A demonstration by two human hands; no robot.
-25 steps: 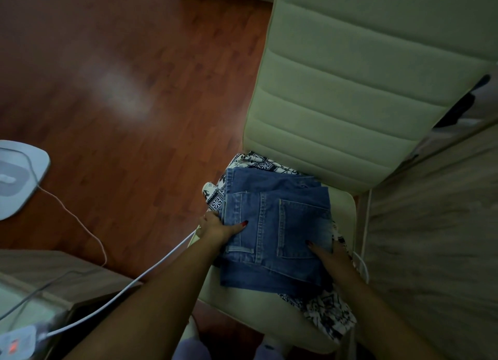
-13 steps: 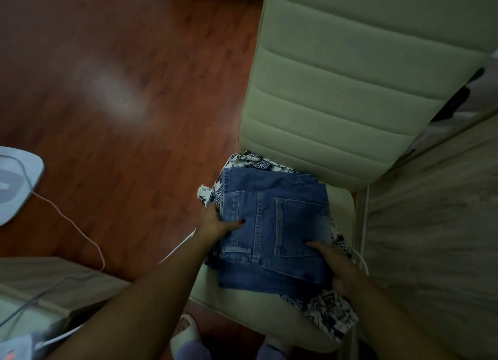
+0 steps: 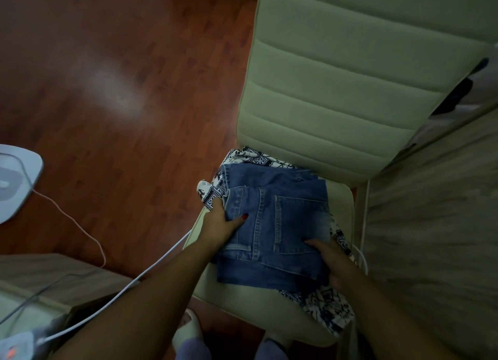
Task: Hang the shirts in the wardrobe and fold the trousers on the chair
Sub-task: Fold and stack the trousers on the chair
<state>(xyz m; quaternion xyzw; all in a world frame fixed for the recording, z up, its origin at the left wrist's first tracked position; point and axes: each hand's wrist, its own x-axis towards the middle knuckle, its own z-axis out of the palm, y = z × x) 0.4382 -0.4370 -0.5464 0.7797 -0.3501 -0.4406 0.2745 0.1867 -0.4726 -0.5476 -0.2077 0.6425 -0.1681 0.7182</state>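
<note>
I see the folded jeans (image 3: 275, 224) lying on patterned cloth (image 3: 327, 307) on the chair (image 3: 318, 95) seat, my left hand (image 3: 219, 222) gripping their left edge, my right hand (image 3: 334, 262) pinching their right side

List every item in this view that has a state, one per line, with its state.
jeans: folded, lying on the patterned garment on the chair seat
patterned garment: under the jeans, edges showing
left hand: grip on the jeans' left edge, thumb on top
right hand: grip on the jeans' right corner
chair: upright, seat holding both garments
white cable: slack, passing under the left arm
</note>
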